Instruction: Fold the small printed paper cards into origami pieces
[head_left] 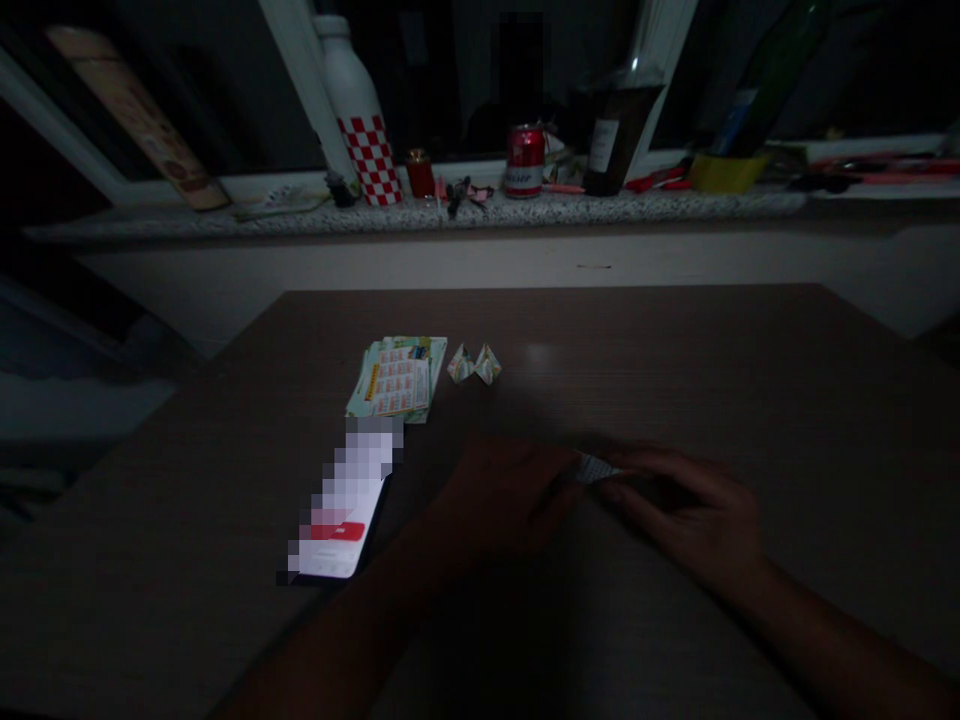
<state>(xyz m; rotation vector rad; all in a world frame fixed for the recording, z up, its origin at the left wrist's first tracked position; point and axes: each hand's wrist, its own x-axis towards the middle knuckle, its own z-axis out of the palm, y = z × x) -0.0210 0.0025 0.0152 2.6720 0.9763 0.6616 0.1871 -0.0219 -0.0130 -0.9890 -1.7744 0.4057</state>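
Note:
A small piece of printed paper (598, 468) is pinched between my two hands, just above or on the brown table (675, 370). My left hand (510, 490) closes on its left end, the fingers dark and partly hidden. At its right end, my right hand (690, 505) grips it between thumb and fingers. Beyond my left hand stand two small folded paper pieces (475, 364) with pointed tops. Left of them lies a stack of printed leaflets (397, 380), green and white with orange print.
A lit phone (341, 510) lies left of my left forearm. On the granite windowsill (480, 208) behind the table stand a red-and-white checkered bottle (367, 130), a red can (524, 162), a dark plastic cup (607, 140) and a yellow container (727, 172). The room is dim.

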